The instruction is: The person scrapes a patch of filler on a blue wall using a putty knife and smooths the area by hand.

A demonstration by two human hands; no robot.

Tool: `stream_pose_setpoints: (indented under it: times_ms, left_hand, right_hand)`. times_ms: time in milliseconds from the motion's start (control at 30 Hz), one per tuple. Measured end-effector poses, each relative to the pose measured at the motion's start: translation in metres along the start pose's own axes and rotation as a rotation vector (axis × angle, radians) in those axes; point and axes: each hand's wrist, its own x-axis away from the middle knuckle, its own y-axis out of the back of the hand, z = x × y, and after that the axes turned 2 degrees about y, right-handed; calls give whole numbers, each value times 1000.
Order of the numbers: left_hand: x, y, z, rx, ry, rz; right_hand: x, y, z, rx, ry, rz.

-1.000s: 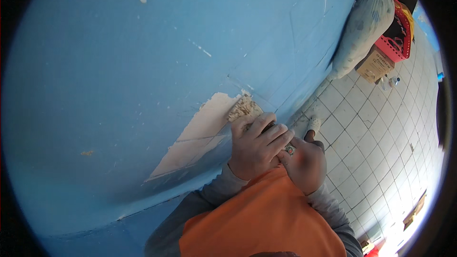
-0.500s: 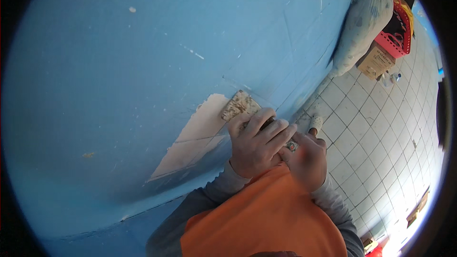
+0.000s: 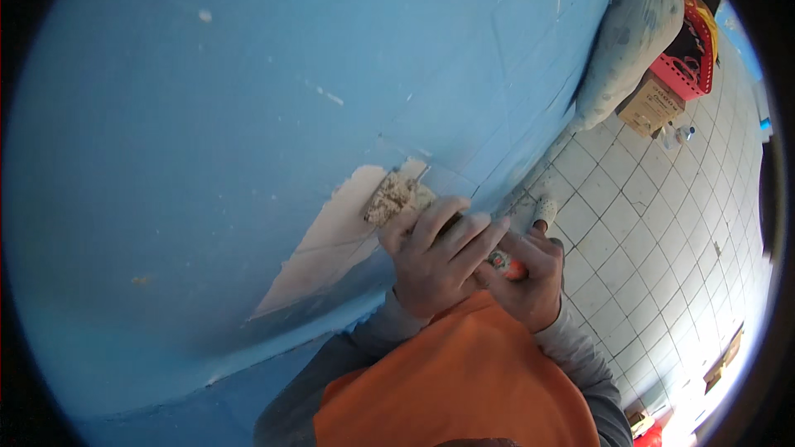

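Observation:
A blue wall with a scraped, pale patch spreads out in front of me. Against the upper right of that patch lies the worn, stained blade of a scraper. My left hand is closed over the scraper near its blade, fingers wrapped across the tool. Lower on the handle, my right hand grips its end, where a bit of red and green shows. Both hands hide most of the handle.
White floor tiles run along the right. A stuffed whitish sack leans by the wall, near a cardboard box, a red plastic basket and a clear bottle. A pale perforated shoe stands on the floor.
Both hands and the scraper have shifted left and slightly down across the wall. A small pale strip now shows just above and right of the blade.

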Motion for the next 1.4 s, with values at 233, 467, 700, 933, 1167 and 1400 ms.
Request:
stream_pose_setpoints:
  times_ms: [233, 467, 700, 933, 1167, 1400]
  left_hand:
    - [1, -3, 2, -28, 5, -26]
    - [0, -1, 3, 2, -38, 46]
    - [-1, 2, -2, -58, -15, -1]
    - [-6, 13, 1, -50, -11, -87]
    - [-13, 7, -7, -62, -8, -6]
    - [-15, 10, -4, -61, -25, -63]
  right_hand:
    - [0, -1, 4, -35, -52, -32]
    - [-1, 3, 7, -40, -22, -19]
    - [-3, 5, 9, -27, 48, -31]
    - [-6, 4, 14, -149, 77, 8]
    - [-5, 9, 8, -125, -25, -7]
    - [-9, 8, 9, -151, -21, -11]
